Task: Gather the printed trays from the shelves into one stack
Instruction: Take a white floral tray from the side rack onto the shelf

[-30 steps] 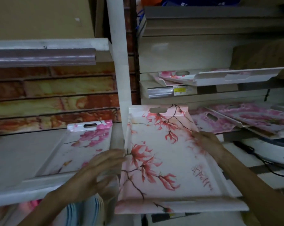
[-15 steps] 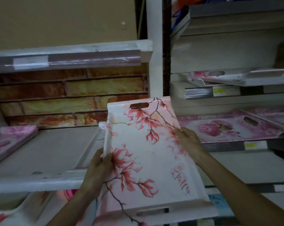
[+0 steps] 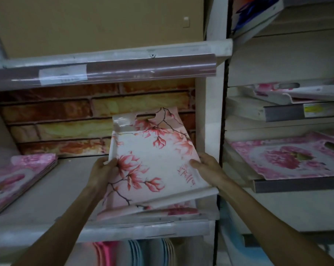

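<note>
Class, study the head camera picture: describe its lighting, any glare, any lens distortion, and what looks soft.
Head view: dim, warm lighting; glare streaks on the shiny strip along the upper shelf edge and on the far corner of the floral tray; wide-angle bending bows the shelf edges; the pink trays at right and the picture's edges look soft.

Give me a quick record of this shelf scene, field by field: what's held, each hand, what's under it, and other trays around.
held item: magnolia tray, tilted, far end raised
left hand: grips the tray's left rim
right hand: grips the tray's right rim
underneath: another floral tray on the middle shelf
left of shelf: pink tray stack
right bay: pink rose tray; more trays above
</note>
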Motion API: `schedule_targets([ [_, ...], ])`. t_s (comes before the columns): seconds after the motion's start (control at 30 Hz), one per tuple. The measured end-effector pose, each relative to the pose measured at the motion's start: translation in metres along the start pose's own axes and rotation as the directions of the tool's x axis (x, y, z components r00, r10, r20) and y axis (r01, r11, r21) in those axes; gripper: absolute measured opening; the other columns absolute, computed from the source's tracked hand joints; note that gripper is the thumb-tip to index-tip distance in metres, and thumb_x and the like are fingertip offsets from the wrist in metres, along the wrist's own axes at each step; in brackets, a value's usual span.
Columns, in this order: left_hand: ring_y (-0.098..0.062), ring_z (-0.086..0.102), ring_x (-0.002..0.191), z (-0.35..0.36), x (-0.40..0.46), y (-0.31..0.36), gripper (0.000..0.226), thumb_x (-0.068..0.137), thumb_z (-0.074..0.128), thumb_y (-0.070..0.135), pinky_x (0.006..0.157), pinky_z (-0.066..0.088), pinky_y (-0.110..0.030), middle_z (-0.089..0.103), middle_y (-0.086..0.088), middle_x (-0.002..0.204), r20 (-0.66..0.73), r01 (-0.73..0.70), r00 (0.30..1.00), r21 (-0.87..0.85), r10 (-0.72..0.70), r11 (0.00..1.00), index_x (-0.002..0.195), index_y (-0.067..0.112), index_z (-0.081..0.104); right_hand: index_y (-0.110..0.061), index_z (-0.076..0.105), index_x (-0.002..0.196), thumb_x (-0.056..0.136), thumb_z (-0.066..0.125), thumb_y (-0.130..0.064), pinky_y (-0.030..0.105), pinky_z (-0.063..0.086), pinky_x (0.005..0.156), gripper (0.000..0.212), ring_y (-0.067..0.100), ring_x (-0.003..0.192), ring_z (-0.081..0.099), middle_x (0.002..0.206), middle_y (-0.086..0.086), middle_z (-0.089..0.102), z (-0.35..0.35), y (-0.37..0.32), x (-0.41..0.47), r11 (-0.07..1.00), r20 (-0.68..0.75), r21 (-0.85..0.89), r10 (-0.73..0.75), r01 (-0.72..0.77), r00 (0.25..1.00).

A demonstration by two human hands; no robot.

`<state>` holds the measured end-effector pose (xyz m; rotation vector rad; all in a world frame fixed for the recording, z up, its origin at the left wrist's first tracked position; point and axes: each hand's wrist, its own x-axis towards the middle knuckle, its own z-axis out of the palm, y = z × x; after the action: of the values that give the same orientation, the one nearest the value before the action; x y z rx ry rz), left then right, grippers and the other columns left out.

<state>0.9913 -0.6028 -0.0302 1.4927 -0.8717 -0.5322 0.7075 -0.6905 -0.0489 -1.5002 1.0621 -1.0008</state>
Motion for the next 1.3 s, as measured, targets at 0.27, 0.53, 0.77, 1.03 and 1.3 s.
schedule_targets([
  [0.27,-0.030,0.064,0.084,-0.005,0.063,-0.055,0.032,0.087,0.069,0.010,0.078,0.054,-0.039,0.068,-0.021,0.104,0.149,0.046,0.987,0.100,-0.060,0.994,0.117,0.004,0.059,-0.013,0.061,0.115,0.099,0.047,-0.015,0.030,0.054,0.085,0.022,0.020,0.096,0.065,0.113,0.007,0.068,0.032,0.025,0.020,0.982,-0.091,-0.186,0.015,-0.032,0.996],
  [0.53,-0.032,0.065,0.094,0.004,0.056,-0.082,0.058,0.072,0.051,0.036,0.084,0.051,-0.040,0.068,-0.012,0.105,0.163,-0.058,0.987,0.290,0.010,0.955,0.122,0.008,0.060,-0.015,0.067,0.114,0.098,0.047,-0.014,-0.001,0.036,0.052,0.025,0.011,0.083,0.061,0.101,-0.002,0.065,0.045,0.055,0.015,0.934,-0.154,-0.353,-0.011,-0.045,0.988],
  [0.77,-0.035,0.064,0.096,0.006,0.059,-0.099,0.058,0.074,0.042,0.037,0.081,0.047,-0.036,0.071,-0.017,0.106,0.195,-0.111,0.981,0.446,0.025,0.888,0.118,0.006,0.064,-0.004,0.065,0.112,0.100,0.043,-0.010,-0.004,0.036,0.049,0.026,0.010,0.076,0.057,0.097,0.002,0.063,0.052,0.064,0.006,0.895,-0.157,-0.441,0.001,-0.071,0.988],
  [1.03,-0.033,0.062,0.086,0.012,0.069,-0.122,0.024,0.094,0.051,0.010,0.072,0.039,-0.029,0.071,-0.022,0.101,0.208,-0.148,0.977,0.560,0.034,0.815,0.108,0.000,0.067,-0.011,0.048,0.073,0.097,0.045,-0.016,0.010,0.037,0.065,0.025,0.011,0.057,0.051,0.060,-0.002,0.050,0.056,0.080,0.010,0.773,-0.193,-0.621,0.007,-0.128,0.981],
  [1.3,-0.036,0.064,0.071,0.014,0.080,-0.135,0.017,0.087,0.055,0.007,0.066,0.052,-0.037,0.069,-0.024,0.078,0.216,-0.216,0.971,0.627,0.099,0.749,0.079,-0.005,0.065,-0.019,0.032,0.060,0.097,0.046,-0.016,0.009,0.033,0.049,0.040,0.010,0.058,0.046,0.061,-0.004,0.040,0.054,0.079,0.008,0.745,-0.215,-0.650,0.006,-0.148,0.977],
])
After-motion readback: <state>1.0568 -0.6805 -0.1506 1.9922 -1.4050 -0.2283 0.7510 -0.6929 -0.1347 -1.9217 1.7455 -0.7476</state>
